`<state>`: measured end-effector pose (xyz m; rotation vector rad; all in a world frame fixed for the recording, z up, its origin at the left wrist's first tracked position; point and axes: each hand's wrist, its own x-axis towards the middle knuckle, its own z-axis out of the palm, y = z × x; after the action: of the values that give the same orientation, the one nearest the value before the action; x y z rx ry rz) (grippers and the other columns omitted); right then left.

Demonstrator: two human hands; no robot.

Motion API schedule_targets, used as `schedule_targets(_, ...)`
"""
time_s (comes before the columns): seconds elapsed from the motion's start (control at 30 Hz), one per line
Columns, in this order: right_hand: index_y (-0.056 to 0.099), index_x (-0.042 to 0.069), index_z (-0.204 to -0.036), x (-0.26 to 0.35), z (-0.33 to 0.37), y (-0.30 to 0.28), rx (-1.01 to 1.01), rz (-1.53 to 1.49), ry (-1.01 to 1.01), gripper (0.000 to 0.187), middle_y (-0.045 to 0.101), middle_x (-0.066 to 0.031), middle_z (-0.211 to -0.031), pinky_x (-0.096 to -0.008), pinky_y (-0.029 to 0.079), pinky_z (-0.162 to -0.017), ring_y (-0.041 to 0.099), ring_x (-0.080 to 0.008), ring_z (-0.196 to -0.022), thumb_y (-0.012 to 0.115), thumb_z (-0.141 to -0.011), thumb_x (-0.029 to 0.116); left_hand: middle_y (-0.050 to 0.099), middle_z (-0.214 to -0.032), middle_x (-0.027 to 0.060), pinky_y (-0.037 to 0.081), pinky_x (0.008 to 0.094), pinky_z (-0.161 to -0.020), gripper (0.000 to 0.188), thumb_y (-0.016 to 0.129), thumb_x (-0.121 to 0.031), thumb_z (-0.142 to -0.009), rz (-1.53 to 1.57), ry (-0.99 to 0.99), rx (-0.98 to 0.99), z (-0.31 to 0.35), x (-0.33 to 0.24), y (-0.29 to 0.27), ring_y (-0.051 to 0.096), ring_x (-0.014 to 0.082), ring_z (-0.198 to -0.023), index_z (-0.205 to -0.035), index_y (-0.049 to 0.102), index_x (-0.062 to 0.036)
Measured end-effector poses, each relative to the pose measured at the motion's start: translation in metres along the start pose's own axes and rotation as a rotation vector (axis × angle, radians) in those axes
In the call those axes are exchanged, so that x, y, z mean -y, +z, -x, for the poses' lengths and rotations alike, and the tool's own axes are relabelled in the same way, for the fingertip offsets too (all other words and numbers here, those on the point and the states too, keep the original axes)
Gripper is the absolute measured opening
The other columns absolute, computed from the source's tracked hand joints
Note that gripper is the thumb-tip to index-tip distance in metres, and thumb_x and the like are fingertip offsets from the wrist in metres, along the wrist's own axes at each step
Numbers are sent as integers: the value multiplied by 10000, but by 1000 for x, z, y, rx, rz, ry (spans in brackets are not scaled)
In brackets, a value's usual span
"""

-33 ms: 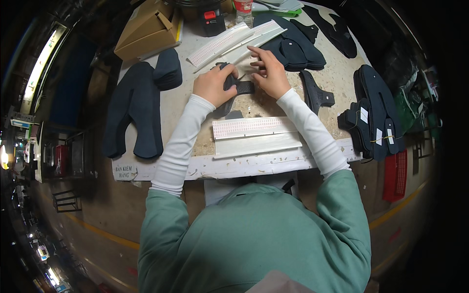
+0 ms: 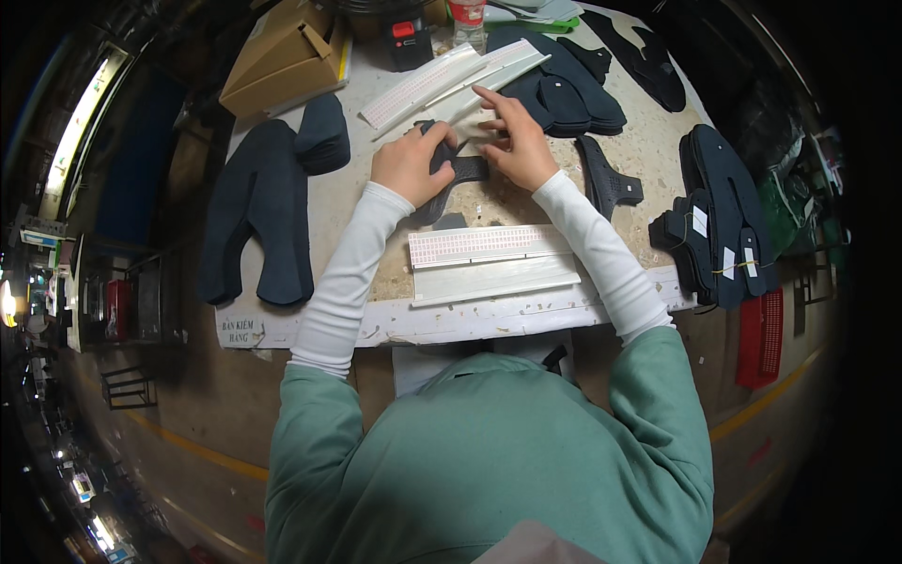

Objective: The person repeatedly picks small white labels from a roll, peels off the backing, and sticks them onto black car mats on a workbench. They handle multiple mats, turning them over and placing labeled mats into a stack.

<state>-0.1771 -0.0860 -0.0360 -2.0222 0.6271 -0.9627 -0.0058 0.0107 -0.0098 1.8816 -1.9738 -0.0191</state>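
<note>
My left hand [image 2: 412, 165] is closed around a black, textured T-shaped piece [image 2: 472, 169] with one arm pointing right. Just right of that arm hovers my right hand [image 2: 520, 143], its fingers apart and nothing visible between them. Below the hands, a white sheet with rows of small pink-printed labels [image 2: 489, 246] lies near the table's front edge. Further such label strips [image 2: 427, 85] lie beyond the hands. A similar black T-shaped piece [image 2: 613, 183] rests beside my right wrist.
Stacked dark foam pads [image 2: 258, 211] stand at left, with a smaller stack [image 2: 322, 133] beside them. More dark pads [image 2: 568, 89] lie at the back. Tied black pieces [image 2: 719, 207] edge the right side. A cardboard box [image 2: 277, 61] and bottle [image 2: 467, 23] stand behind.
My right hand has shifted very slightly left. My left hand keeps its hold on the T-shaped piece.
</note>
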Motion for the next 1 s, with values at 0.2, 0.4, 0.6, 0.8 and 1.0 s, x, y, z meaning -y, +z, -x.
schedule_targets(0.2, 312, 266, -1489, 6, 5, 18, 144, 59, -139, 961, 379, -190, -1338, -358, 550, -867, 620, -332, -1039, 562, -682, -194, 605, -954, 134, 553, 432, -639, 280, 662, -231, -769, -128, 33, -10, 2, -7, 3, 664, 335, -720, -1041, 598, -248)
schedule_targets(0.4, 362, 225, -1459, -2, 2, 17, -13, 246, -197, 895, 421, -185, -1304, -366, 562, -815, 627, -322, -1012, 547, -684, -184, 601, -957, 126, 552, 427, -636, 302, 683, -254, -741, -137, 55, 3, 4, -9, 4, 665, 332, -724, -1031, 597, -249)
schedule_targets(0.6, 373, 212, -1462, -6, 2, 7, 1, -104, 46, 854, 439, -111, -1295, -291, 581, -813, 604, -219, -1073, 582, -741, -193, 590, -987, 137, 549, 438, -628, 268, 675, -251, -739, -54, 30, -46, 1, -3, 3, 664, 340, -719, -999, 610, -257)
schedule_targets(0.8, 371, 211, -1463, -9, 9, 23, 119, -18, -34, 831, 441, -134, -1286, -322, 567, -881, 564, -265, -1147, 565, -759, -186, 586, -993, 160, 554, 438, -638, 290, 717, -275, -705, -108, 49, -21, 2, -7, 7, 669, 342, -738, -980, 625, -274)
schedule_targets(1.0, 482, 173, -1390, -12, 6, 22, 8, 112, -138, 677, 494, -153, -1222, -306, 574, -780, 645, -255, -1009, 572, -790, -129, 610, -958, 99, 545, 398, -654, 336, 773, -331, -665, -112, 10, -4, 3, -6, 6, 671, 305, -777, -964, 629, -273)
